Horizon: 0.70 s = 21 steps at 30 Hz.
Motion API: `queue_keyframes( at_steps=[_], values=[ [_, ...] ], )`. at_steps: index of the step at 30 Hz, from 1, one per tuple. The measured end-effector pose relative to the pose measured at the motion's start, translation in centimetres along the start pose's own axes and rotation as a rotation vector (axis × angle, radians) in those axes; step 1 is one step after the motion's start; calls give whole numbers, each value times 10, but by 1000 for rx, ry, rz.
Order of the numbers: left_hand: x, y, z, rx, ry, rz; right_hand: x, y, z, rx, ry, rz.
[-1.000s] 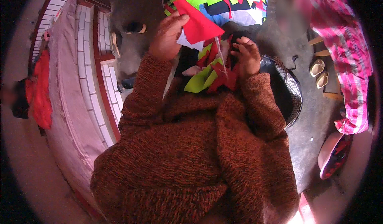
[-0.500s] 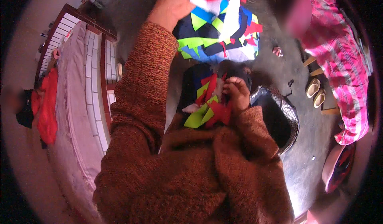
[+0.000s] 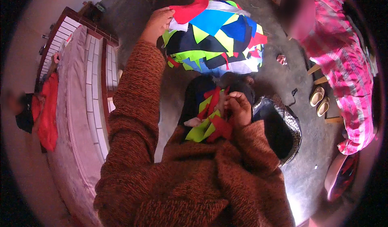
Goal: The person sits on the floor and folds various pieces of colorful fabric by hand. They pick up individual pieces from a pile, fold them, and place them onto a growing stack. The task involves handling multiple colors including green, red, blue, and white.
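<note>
Person at far left: a figure in a red top point(image 3: 45, 105) sits at the picture's left edge, beside the tiled ledge, well apart from both hands.

Tiled ledge: a long white-tiled ledge with dark red trim point(image 3: 95, 85) runs up the left side, bending with the lens.

Left hand: the left hand point(image 3: 158, 22) is stretched far forward at the end of a rust-brown knitted sleeve point(image 3: 133, 105), fingers closed in a pinch on the edge of a red piece of cloth point(image 3: 190, 8).

Red piece of cloth: it lies over the top left of the pile, touching it, one end curling upward.

Pile of cloth scraps: a rounded heap of blue, lime green, navy, white and red pieces point(image 3: 214, 41) sits on the grey floor point(image 3: 283, 77) straight ahead, beyond the right hand.

Right hand: the right hand point(image 3: 238, 107) is drawn in close to the chest, fingers curled around a bunch of red and lime green strips point(image 3: 210, 121) that hangs down against the sweater.

Dark basin: a round dark basin with a shiny rim point(image 3: 291, 130) stands on the floor just right of the right hand.

Sandals: a pale pair point(image 3: 319, 100) rests on the floor further right, near the basin.

Person at right: someone in a pink striped garment point(image 3: 347, 77) sits at the right edge, near the pile.
</note>
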State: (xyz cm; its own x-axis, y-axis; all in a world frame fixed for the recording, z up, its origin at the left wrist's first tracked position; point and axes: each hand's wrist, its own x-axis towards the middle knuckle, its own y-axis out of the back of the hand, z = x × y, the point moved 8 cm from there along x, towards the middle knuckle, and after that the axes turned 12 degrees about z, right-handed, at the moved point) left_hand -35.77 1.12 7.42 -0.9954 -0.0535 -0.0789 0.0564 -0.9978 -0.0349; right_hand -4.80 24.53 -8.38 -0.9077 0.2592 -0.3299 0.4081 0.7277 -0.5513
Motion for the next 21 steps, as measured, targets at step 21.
queue_keyframes(
  at_steps=[21],
  values=[
    [-75, -94, 6, 1133, -1024, -69, -1, -5, -4, -51, -24, -8]
  ],
)
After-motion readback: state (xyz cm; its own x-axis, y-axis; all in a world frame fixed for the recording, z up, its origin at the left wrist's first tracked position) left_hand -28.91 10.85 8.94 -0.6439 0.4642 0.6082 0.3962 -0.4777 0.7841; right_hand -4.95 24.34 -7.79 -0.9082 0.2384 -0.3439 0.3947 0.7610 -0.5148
